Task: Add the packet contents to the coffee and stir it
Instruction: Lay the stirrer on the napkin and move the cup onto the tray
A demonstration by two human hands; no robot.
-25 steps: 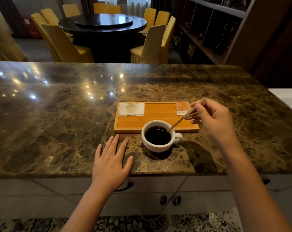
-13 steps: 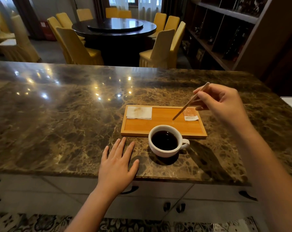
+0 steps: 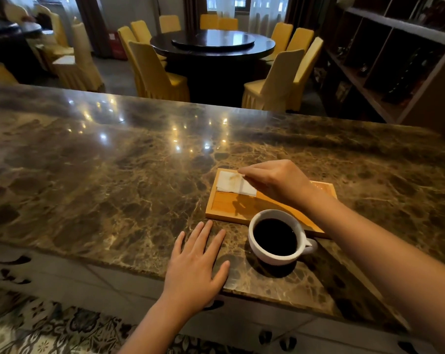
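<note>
A white cup [image 3: 261, 254] of black coffee [image 3: 275, 236] stands on the marble counter just in front of a wooden tray [image 3: 224, 208]. My right hand [image 3: 277, 182] reaches across the tray, shut on a thin wooden stir stick [image 3: 247, 181]. The stick's end rests on a stained white napkin [image 3: 227, 182] at the tray's left end. An orange packet [image 3: 319, 186] lies at the tray's far right corner, mostly hidden by my wrist. My left hand [image 3: 195, 264] lies flat on the counter left of the cup, fingers spread and holding nothing.
The marble counter [image 3: 101, 175] stretches wide to the left and right, with its front edge under my left palm. Beyond it stand a round dark dining table [image 3: 212, 46] with yellow chairs and a dark shelf unit [image 3: 395, 60] on the right.
My right hand lifted the stick out of the coffee and carried it left over the tray to the napkin. The left hand stayed flat. The camera view shifted left.
</note>
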